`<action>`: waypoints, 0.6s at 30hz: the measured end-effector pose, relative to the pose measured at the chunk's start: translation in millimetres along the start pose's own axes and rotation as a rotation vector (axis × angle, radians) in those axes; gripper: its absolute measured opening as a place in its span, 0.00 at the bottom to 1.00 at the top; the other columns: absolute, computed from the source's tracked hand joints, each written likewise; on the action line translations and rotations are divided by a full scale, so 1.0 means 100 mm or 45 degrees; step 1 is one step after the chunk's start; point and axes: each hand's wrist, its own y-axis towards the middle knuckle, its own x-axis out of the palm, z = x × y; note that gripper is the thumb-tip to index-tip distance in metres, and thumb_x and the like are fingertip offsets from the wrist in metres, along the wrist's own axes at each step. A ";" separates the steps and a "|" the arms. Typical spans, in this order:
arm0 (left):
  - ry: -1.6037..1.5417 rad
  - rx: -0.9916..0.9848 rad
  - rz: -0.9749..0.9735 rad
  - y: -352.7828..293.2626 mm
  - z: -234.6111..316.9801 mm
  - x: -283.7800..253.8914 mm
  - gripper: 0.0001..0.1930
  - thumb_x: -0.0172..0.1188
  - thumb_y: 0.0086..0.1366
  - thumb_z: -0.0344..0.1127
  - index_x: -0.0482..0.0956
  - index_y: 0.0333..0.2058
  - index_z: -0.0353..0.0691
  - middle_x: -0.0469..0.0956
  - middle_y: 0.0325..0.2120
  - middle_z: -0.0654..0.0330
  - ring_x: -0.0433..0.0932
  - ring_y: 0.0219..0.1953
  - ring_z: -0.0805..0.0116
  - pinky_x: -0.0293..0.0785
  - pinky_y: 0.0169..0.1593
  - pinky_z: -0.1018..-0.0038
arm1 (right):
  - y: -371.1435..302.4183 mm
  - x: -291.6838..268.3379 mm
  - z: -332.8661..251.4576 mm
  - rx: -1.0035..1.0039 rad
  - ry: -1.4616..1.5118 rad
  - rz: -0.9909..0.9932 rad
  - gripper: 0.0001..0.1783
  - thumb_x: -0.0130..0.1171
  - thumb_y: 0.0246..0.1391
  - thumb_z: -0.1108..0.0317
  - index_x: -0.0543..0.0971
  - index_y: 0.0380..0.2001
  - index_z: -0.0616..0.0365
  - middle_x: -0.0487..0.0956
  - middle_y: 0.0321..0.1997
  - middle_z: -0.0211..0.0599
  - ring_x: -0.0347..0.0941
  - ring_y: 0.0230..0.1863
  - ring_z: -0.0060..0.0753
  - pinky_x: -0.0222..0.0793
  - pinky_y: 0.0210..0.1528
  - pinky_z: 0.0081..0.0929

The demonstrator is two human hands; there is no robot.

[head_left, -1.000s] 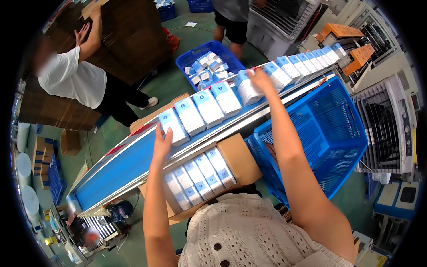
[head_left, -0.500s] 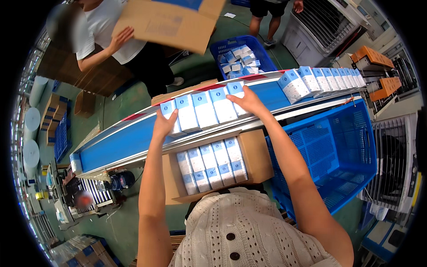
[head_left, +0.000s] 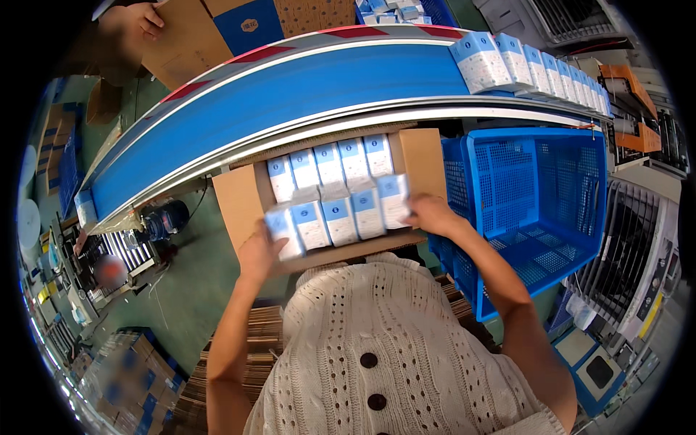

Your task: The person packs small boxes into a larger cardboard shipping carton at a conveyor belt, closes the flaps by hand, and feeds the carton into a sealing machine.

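A row of several white-and-blue soft packs point(head_left: 338, 220) is squeezed end to end between my two hands. My left hand point(head_left: 261, 252) presses the left end pack, and my right hand point(head_left: 433, 214) grips the right end pack. The held row sits at the near side of an open cardboard carton point(head_left: 241, 205), tilted and partly above its rim. Behind it, another row of matching packs point(head_left: 330, 161) stands inside the carton. How deep the held packs reach is hidden.
Beyond the carton runs a blue conveyor belt point(head_left: 312, 83), with a line of packs point(head_left: 481, 64) on its right. A blue plastic crate point(head_left: 538, 138) stands right of the carton. Stacked flat cardboard point(head_left: 250, 341) lies near my left arm. A person's hand point(head_left: 150, 20) holds a large box at upper left.
Both hands have brought the row of packs from the belt toward me, down to the carton's near side. My view has tipped lower. The other person's box has shifted left.
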 end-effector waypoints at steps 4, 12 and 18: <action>0.257 0.306 0.057 0.17 -0.14 0.06 0.15 0.60 0.47 0.41 0.70 0.29 0.38 0.75 0.21 0.56 0.74 0.23 0.54 0.69 0.28 0.63 | 0.06 0.02 0.07 0.039 0.025 -0.091 0.10 0.53 0.41 0.65 0.74 0.22 0.62 0.73 0.27 0.49 0.69 0.32 0.50 0.65 0.35 0.39; 0.209 0.805 -0.052 0.53 0.28 0.04 0.34 0.64 0.42 0.36 0.61 0.50 0.43 0.65 0.47 0.53 0.66 0.47 0.52 0.61 0.51 0.64 | 0.13 -0.44 -0.09 0.039 0.154 0.099 0.10 0.50 0.45 0.63 0.71 0.23 0.60 0.73 0.25 0.50 0.69 0.31 0.52 0.63 0.35 0.42; 0.397 0.811 -0.196 0.56 0.36 0.14 0.39 0.68 0.36 0.40 0.59 0.49 0.42 0.65 0.46 0.55 0.67 0.45 0.53 0.67 0.45 0.65 | -0.23 -1.68 0.73 0.479 0.104 1.201 0.08 0.47 0.45 0.67 0.71 0.21 0.60 0.72 0.26 0.48 0.68 0.31 0.52 0.64 0.32 0.42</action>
